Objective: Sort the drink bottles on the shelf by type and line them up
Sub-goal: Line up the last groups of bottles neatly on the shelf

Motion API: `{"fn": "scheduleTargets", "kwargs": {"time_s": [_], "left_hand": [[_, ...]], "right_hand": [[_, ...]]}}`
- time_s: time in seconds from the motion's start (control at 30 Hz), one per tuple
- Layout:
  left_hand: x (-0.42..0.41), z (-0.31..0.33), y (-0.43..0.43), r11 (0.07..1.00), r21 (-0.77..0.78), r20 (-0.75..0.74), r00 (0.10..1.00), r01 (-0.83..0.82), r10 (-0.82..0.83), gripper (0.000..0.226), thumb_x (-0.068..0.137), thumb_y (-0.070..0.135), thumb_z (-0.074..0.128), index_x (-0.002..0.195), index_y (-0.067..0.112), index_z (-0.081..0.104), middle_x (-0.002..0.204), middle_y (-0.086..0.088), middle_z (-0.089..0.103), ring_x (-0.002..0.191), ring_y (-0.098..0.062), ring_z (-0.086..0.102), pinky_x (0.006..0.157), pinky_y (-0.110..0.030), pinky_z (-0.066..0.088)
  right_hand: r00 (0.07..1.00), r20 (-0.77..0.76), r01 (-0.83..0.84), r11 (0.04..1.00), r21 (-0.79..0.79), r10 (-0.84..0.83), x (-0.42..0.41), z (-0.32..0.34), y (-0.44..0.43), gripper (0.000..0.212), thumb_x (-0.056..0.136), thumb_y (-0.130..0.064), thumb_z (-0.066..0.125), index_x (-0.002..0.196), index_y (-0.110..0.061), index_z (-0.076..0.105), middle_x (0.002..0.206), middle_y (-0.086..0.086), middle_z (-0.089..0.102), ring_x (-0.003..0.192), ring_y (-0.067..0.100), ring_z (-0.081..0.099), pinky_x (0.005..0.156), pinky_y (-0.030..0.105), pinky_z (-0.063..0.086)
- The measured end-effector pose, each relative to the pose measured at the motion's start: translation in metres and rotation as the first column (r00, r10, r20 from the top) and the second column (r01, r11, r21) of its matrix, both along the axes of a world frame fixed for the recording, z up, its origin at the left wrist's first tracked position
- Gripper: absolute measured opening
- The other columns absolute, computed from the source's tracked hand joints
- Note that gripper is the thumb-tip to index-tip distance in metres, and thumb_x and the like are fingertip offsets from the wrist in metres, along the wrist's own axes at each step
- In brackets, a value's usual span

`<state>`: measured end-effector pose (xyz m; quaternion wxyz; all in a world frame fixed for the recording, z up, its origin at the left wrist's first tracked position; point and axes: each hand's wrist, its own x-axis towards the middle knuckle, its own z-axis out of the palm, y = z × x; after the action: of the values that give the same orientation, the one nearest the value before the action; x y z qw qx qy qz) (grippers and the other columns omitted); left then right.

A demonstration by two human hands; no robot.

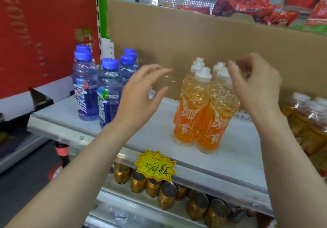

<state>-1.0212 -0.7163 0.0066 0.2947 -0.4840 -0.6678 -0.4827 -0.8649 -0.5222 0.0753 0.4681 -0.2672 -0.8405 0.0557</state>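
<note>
Several blue-capped bottles (pixel 86 86) with blue labels stand grouped at the left of the white shelf (pixel 155 135). Several orange bottles (pixel 192 111) with white caps stand in a tight cluster at the shelf's middle. My left hand (pixel 139 95) hovers between the two groups, fingers loosely spread, holding nothing. My right hand (pixel 254 88) hangs just right of the orange cluster near its caps, fingers loosely curled and blurred, holding nothing that I can see.
A brown cardboard sheet (pixel 194 38) backs the shelf. More white-capped bottles in wrap (pixel 307 114) lie at the right edge. Gold cans (pixel 168 194) fill the lower shelf under a yellow price tag (pixel 155 165). Red snack bags (pixel 256 8) sit above.
</note>
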Motion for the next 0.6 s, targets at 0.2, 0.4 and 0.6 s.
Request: {"fn": "scheduleTargets", "kwargs": {"time_s": [0.2,0.4,0.6], "left_hand": [[-0.082,0.024,-0.088,0.935,0.202,-0.005,0.954,-0.292,0.299,0.044,0.087,0.018,0.060,0.130,0.016,0.058,0.128,-0.010,0.054,0.118,-0.021,0.046,0.101,-0.018,0.029],[-0.176,0.015,-0.130,0.972,-0.165,0.276,0.938,-0.168,0.209,0.061,0.091,0.030,0.065,0.144,0.014,0.040,0.136,-0.011,0.053,0.117,-0.024,0.055,0.096,-0.027,0.040],[-0.201,0.022,-0.123,0.971,-0.216,0.423,0.906,0.108,-0.007,0.058,0.079,0.053,0.062,0.131,0.026,0.058,0.116,-0.002,0.068,0.106,-0.020,0.064,0.099,-0.039,0.049]], "right_hand": [[0.961,-0.181,-0.165,0.960,0.225,0.207,-0.064,-0.003,-0.077,0.021,0.093,-0.029,0.057,0.106,-0.015,0.066,0.099,-0.003,0.068,0.092,0.019,0.064,0.082,0.041,0.052],[0.941,0.024,-0.326,0.924,-0.197,0.337,-0.162,-0.040,-0.157,0.034,0.090,-0.046,0.068,0.114,-0.022,0.069,0.096,-0.008,0.070,0.086,0.013,0.066,0.087,0.039,0.053],[0.964,0.081,-0.218,0.931,-0.293,0.252,-0.191,-0.045,-0.183,0.037,0.087,-0.058,0.066,0.102,-0.024,0.068,0.093,-0.007,0.070,0.086,0.016,0.065,0.082,0.036,0.052]]}}
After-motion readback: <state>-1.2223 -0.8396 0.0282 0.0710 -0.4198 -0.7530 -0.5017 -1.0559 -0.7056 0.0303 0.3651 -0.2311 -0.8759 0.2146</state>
